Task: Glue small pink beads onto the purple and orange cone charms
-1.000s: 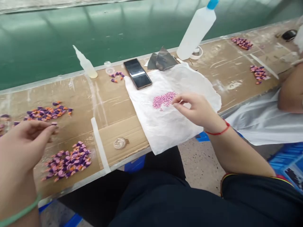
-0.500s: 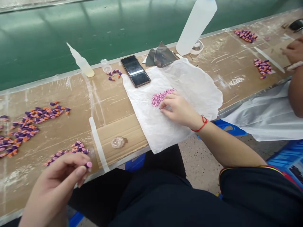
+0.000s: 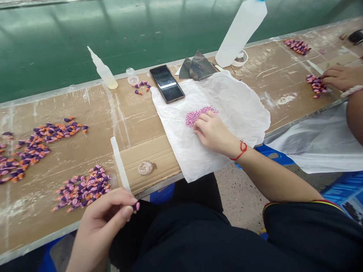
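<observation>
Beads on tissue paper, phone just behind, on cardboard

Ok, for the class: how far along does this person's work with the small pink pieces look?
A heap of pink granules already sits on the white tissue paper, beside the right hand. In hand: the left hand pinches one pink piece. Left: purple-and-orange pieces heaped on the cardboard.

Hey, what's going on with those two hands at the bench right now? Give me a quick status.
Left hand pinching small pink piece. Right hand on white tissue sheet, fingers against pink granules. Co-worker's hand apart, at far pile.
</observation>
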Available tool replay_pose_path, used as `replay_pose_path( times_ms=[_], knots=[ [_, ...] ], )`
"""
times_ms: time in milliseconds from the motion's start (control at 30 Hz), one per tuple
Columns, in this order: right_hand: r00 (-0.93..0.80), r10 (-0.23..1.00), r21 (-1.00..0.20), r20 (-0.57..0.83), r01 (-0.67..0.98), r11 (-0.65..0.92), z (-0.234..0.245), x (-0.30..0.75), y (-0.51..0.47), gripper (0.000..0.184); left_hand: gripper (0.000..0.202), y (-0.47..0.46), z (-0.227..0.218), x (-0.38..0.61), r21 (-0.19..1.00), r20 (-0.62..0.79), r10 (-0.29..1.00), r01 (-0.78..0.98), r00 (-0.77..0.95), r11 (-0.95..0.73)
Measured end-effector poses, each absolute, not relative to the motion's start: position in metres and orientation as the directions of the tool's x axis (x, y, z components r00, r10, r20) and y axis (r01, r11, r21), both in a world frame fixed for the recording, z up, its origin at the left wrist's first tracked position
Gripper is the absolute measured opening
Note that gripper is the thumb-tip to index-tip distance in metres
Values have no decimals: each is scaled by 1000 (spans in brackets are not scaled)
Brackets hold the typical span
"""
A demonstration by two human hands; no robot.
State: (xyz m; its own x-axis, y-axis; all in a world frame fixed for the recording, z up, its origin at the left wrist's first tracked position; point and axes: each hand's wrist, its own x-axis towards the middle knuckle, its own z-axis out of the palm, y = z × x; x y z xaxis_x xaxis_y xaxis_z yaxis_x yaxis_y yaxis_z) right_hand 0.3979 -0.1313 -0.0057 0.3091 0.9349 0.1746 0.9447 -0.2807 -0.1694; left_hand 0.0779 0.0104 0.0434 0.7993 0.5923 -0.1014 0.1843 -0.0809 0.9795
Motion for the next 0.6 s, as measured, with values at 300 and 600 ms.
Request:
replay_pose_path(
  times_ms=[300, 600],
  knots=[
    [142, 967, -218, 211, 971, -95, 11, 371, -137, 20, 18, -30, 42, 142, 987, -51, 500, 121, 865, -108],
    [-115, 942, -364, 315, 902, 232, 61, 319, -148, 17, 13, -40, 35, 164, 997, -64, 529, 82, 847, -11]
  ],
)
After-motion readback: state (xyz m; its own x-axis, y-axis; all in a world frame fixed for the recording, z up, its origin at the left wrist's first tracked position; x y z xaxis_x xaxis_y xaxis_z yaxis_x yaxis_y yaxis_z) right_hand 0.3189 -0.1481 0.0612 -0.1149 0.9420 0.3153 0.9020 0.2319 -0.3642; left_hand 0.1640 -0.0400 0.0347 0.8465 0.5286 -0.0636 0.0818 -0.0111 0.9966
